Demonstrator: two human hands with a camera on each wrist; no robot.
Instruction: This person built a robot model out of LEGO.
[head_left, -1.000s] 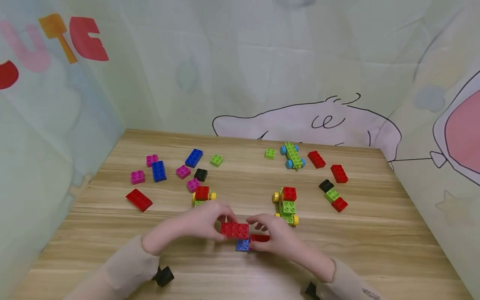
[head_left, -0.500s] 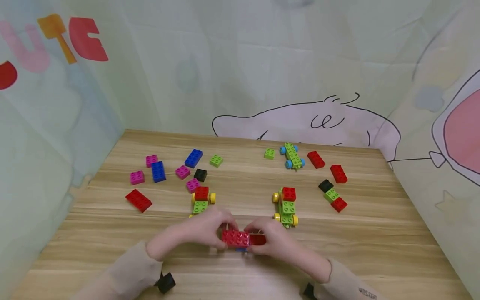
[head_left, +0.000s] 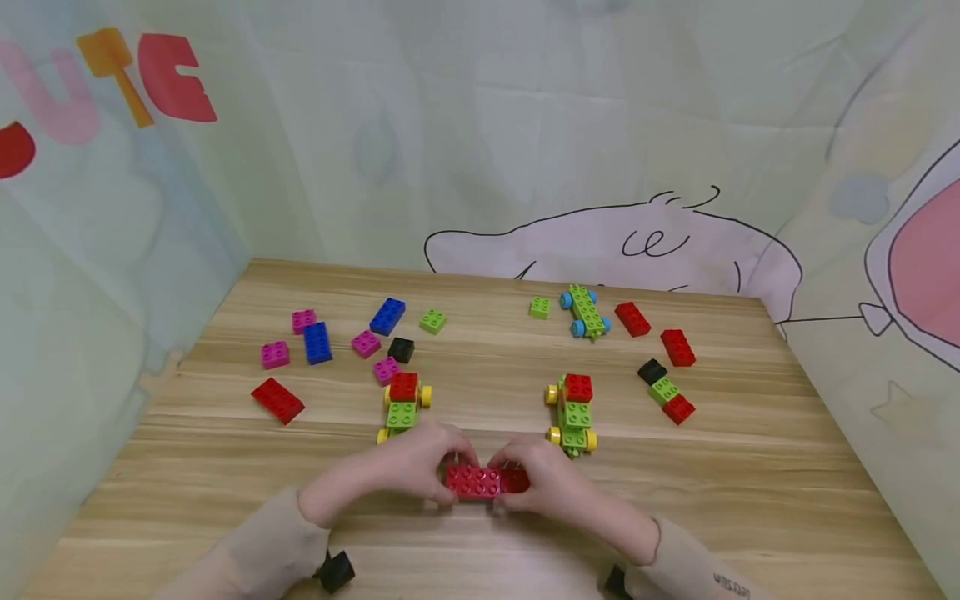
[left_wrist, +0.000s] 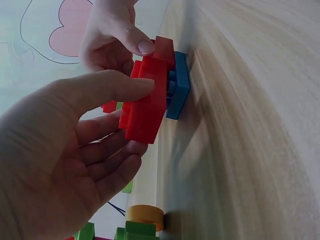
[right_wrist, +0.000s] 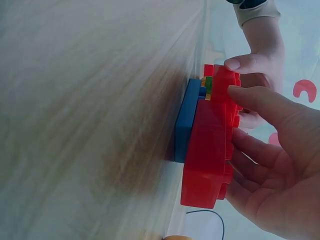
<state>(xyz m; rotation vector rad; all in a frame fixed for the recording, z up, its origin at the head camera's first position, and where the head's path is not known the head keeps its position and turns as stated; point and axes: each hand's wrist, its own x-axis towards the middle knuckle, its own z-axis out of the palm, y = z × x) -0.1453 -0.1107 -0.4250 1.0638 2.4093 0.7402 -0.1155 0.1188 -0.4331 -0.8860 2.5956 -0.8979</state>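
My left hand pinches a red toy building brick between thumb and fingers. In the left wrist view this brick lies slightly tilted over a blue brick, with a gap and blue studs showing between them. A second red brick sits on the other end of the blue brick and sticks out past it to the right. My right hand curls round the meeting ends of the two red bricks, its thumb pressing the front of the left one. From the head view the blue brick is hidden beneath the red ones.
Two green cars with yellow wheels, a left car and a right car, stand behind my hands. Farther back are a green blue-wheeled base, pink bricks, blue bricks and red bricks. A patterned cloth hangs behind the table.
The left hand has lowered its red brick onto the blue brick, which is now covered in the head view. My right hand has shifted slightly left, against the left red brick.
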